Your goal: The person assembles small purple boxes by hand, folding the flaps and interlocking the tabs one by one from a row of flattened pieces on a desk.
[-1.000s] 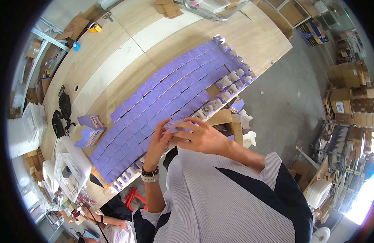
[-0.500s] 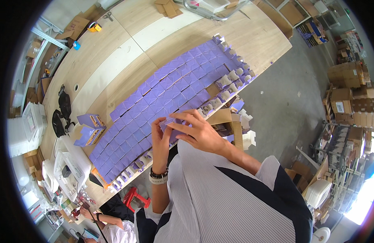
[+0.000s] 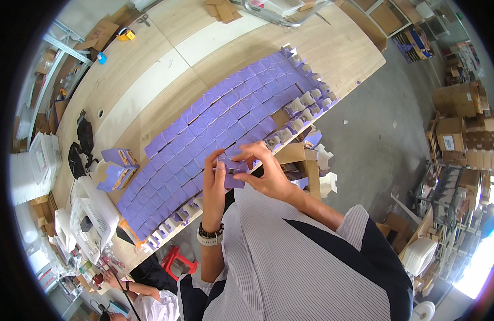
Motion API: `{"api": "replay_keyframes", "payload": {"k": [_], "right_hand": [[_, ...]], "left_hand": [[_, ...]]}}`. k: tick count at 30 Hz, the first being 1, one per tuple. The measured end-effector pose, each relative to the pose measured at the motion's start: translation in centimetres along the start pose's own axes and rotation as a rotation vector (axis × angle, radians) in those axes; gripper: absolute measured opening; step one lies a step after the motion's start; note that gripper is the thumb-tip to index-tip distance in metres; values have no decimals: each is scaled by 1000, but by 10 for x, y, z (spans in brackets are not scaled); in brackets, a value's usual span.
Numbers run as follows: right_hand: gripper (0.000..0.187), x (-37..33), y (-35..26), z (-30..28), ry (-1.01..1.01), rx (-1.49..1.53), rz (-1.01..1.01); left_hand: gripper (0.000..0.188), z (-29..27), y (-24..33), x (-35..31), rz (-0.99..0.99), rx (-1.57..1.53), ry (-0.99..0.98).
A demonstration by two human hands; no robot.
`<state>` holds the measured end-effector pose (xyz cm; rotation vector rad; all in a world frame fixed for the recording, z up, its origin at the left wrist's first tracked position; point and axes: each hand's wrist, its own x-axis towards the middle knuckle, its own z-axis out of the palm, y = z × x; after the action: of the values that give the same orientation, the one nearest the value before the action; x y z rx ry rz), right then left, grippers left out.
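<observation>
A small purple carton (image 3: 235, 180) is held between my two hands at the table's near edge, a dark opening showing in it. My left hand (image 3: 214, 170) grips its left side, thumb on the front and fingers behind. From the right, my right hand (image 3: 268, 174) pinches it, index finger curled over the top and thumb at the right side. Beyond the hands, rows of closed purple cartons (image 3: 204, 125) stand packed together on the wooden table. Along their near edge is a row of cartons (image 3: 295, 108) with raised, pale-lined flaps.
An open cardboard box (image 3: 313, 179) with purple cartons stands below the table's near edge. White plastic baskets (image 3: 92, 227) and a purple display box (image 3: 118, 169) are at the left. A red stool-like object (image 3: 177, 262) stands on the floor. Another person (image 3: 153, 302) works at lower left.
My right hand's fingers have curled in and its thumb has moved down the carton's right side. The carton has turned, showing more of its front and opening.
</observation>
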<state>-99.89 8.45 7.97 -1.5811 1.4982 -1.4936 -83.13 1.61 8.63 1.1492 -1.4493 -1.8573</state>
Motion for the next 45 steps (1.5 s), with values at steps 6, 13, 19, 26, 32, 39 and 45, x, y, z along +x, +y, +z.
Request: {"api": "replay_keyframes", "payload": {"k": [6, 13, 19, 26, 32, 39, 45], "right_hand": [[42, 2, -10, -7, -91, -146, -7], [45, 2, -10, -5, -125, -121, 223], [41, 0, -9, 4, -57, -256, 113], [41, -7, -5, 13, -28, -342, 107], [36, -1, -5, 5, -72, -276, 93], [31, 2, -2, -5, -102, -160, 124], [24, 4, -3, -7, -56, -155, 185]], "left_hand": [[56, -2, -17, -4, -100, -45, -39], [43, 5, -13, -9, -62, 140, -10], [44, -1, -42, -4, 200, 421, 33], [45, -2, -38, -2, 150, 447, -1], [42, -2, -27, -1, 20, 296, -33], [45, -6, -22, 3, 47, 247, -35], [64, -4, -14, 2, 158, 213, -138]]}}
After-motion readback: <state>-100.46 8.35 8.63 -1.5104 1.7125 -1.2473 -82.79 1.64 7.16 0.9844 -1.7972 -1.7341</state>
